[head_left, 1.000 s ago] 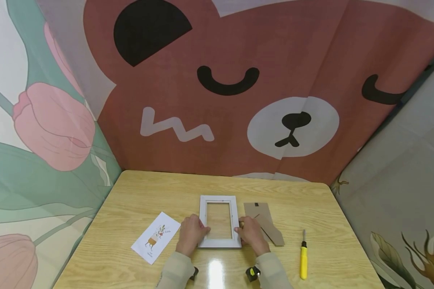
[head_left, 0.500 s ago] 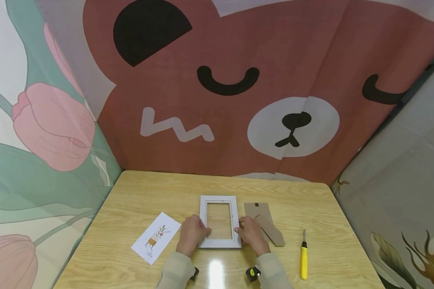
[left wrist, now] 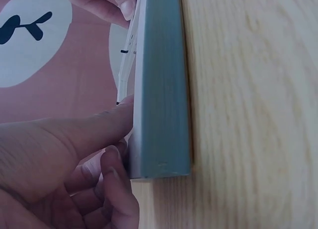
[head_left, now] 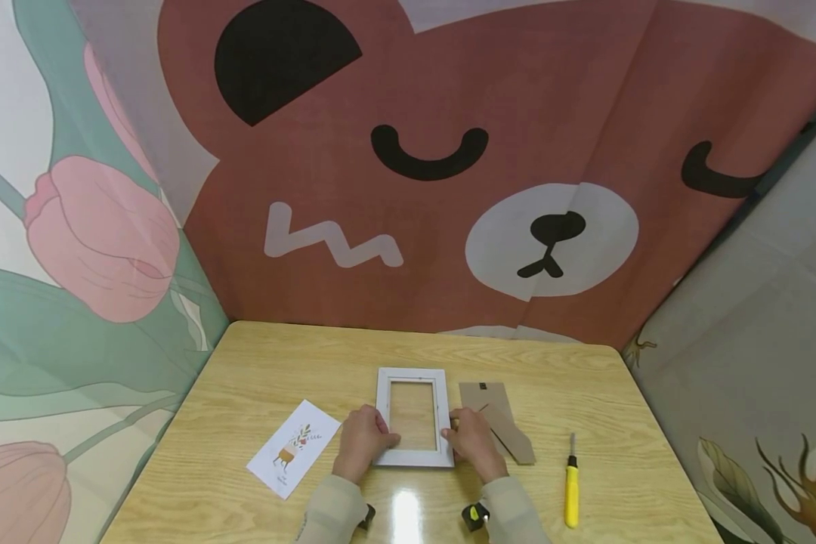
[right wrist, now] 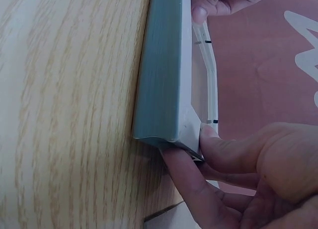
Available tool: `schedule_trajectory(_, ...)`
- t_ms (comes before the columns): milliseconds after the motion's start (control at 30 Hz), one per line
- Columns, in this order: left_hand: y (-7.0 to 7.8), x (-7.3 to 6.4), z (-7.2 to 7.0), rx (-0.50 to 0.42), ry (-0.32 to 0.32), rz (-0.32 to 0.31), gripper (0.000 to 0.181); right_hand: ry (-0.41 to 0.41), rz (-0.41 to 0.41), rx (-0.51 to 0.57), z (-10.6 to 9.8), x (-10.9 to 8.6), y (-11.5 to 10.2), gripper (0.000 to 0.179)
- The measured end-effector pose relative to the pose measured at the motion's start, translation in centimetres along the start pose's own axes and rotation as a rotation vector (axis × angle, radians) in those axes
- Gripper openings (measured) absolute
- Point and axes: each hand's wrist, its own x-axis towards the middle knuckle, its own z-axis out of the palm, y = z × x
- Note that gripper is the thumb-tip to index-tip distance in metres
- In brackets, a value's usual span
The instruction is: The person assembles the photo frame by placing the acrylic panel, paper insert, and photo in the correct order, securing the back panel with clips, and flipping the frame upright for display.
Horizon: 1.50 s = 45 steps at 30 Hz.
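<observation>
A frame point(head_left: 415, 458) lies on the middle of the bench point(head_left: 292, 363), between the left grip point(head_left: 362, 440) and the right grip point(head_left: 474, 440), which touch its two sides near the front corners. Left of the left grip lies a card point(head_left: 294, 449). Right of the frame, partly behind the right grip, lies a backboard point(head_left: 505, 425). Farther right and nearer the front is a screwdriver point(head_left: 571, 487). A curtain point(head_left: 415, 227) stands behind the bench.

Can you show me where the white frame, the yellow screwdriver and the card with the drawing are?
White frame point(head_left: 418, 458): head view, on its bottom bar.
Yellow screwdriver point(head_left: 572, 485): head view, on its handle.
Card with the drawing point(head_left: 292, 449): head view, on the drawing near its middle.
</observation>
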Motion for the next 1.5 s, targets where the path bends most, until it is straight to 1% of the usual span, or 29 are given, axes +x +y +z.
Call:
schedule_trajectory(100, -0.1, -0.1, 0.1, -0.002, 0.014, 0.021, 0.036, 0.001, 0.007, 0.002, 0.0, 0.0, 0.0, 0.04)
schedule_trajectory(333, -0.1, -0.2, 0.3, 0.003, 0.026, 0.036, 0.035, 0.006, 0.002, 0.011, 0.1, 0.0, 0.1, 0.04)
schedule_trajectory(500, -0.1, -0.4, -0.1, 0.02, 0.025, 0.052, 0.033, 0.009, 0.005, 0.014, 0.1, 0.1, 0.1, 0.041)
schedule_trajectory(567, 0.0, -0.7, -0.7, 0.024, 0.028, 0.056, 0.029, 0.009, 0.01, 0.013, 0.2, 0.1, 0.1, 0.041)
schedule_trajectory(600, -0.1, -0.8, -1.0, 0.03, 0.031, 0.049, 0.027, 0.008, 0.01, 0.011, 0.2, 0.1, 0.0, 0.04)
schedule_trajectory(700, -0.5, -1.2, -2.1, 0.062, 0.076, 0.045, 0.018, 0.009, 0.002, 0.007, 0.2, 0.0, -0.1, 0.04)
schedule_trajectory(767, -1.1, -1.4, -2.9, 0.095, 0.116, 0.045, 0.013, 0.012, -0.006, 0.005, 0.1, 0.0, -0.1, 0.04)
schedule_trajectory(833, -1.9, -1.6, -3.7, 0.14, 0.16, 0.062, 0.012, 0.013, -0.007, 0.007, 0.1, 0.0, -0.1, 0.04)
schedule_trajectory(933, -3.0, -2.1, -5.1, 0.192, 0.185, 0.078, 0.016, 0.012, 0.002, 0.006, 0.1, 0.0, 0.0, 0.041)
schedule_trajectory(1067, -4.1, -2.7, -7.0, 0.239, 0.172, 0.069, 0.022, 0.002, 0.013, 0.017, 0.1, 0.0, -0.1, 0.041)
schedule_trajectory(1200, -5.1, -3.0, -8.0, 0.273, 0.145, 0.039, 0.026, -0.005, 0.02, 0.035, 0.1, 0.0, 0.0, 0.042)
schedule_trajectory(1367, -6.3, -3.3, -8.1, 0.291, 0.105, 0.042, 0.029, -0.002, 0.003, 0.029, 0.0, 0.1, 0.0, 0.041)
schedule_trajectory(1500, -7.0, -3.3, -7.7, 0.305, 0.093, 0.042, 0.025, -0.004, -0.008, 0.021, 0.0, 0.0, 0.0, 0.041)
